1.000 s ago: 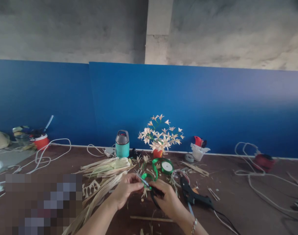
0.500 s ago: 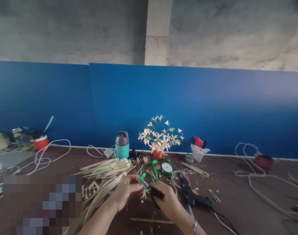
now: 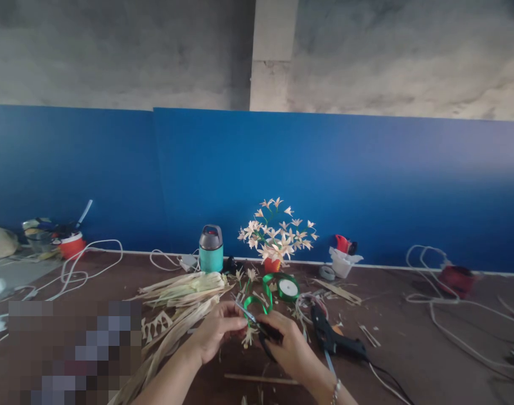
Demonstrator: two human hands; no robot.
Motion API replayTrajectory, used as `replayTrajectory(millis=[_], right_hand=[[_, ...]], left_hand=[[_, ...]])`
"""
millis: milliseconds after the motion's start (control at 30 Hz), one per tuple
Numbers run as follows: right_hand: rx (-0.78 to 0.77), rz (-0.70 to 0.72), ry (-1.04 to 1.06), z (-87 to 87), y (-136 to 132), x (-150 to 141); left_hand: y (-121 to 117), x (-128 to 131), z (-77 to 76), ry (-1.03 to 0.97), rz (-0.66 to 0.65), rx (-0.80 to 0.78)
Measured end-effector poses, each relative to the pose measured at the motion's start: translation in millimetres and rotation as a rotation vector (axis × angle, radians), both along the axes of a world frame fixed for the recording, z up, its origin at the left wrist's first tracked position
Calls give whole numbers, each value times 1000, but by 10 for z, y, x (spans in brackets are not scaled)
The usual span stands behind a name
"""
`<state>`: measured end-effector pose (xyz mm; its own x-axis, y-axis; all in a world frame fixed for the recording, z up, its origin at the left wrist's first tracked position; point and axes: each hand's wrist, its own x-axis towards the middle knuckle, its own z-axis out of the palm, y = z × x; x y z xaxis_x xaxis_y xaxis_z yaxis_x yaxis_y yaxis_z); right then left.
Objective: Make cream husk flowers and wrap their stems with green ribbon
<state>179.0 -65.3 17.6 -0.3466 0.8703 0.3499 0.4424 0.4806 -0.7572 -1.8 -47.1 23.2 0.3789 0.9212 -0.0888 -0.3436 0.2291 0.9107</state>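
Observation:
My right hand (image 3: 284, 337) is closed around the black handles of a pair of scissors (image 3: 246, 311), whose metal blades point up and left past my left fingertips. My left hand (image 3: 221, 328) is pinched on the end of a green ribbon (image 3: 267, 286), which curls back to its white-centred spool (image 3: 288, 288). The blades lie across the ribbon near my left fingers; whether they touch it I cannot tell. Just beyond and below my fingertips, a small pale husk flower (image 3: 249, 336) lies on the brown table (image 3: 409, 332).
Pale dried husks (image 3: 185, 289) spread left of my hands. A black glue gun (image 3: 335, 337) with its cord lies to the right. Behind stand a teal flask (image 3: 211, 259), a red pot (image 3: 271, 265) of pale flowers (image 3: 278, 233) and a white lined cup (image 3: 342, 263). White cables (image 3: 440, 326) cross the right side.
Both hands stay almost where they were, with the scissors and ribbon between them. The view has shifted very slightly.

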Motion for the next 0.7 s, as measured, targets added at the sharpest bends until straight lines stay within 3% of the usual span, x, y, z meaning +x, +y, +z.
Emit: replayTrajectory(millis=[400,700], right_hand=[[2,-22,-38,-18,-4,21],[-5,-23,-17,-11,-4,30]], left_hand=[[5,-3,-37,-41,-18,-42],[39,-7,-64,-73,10,15]])
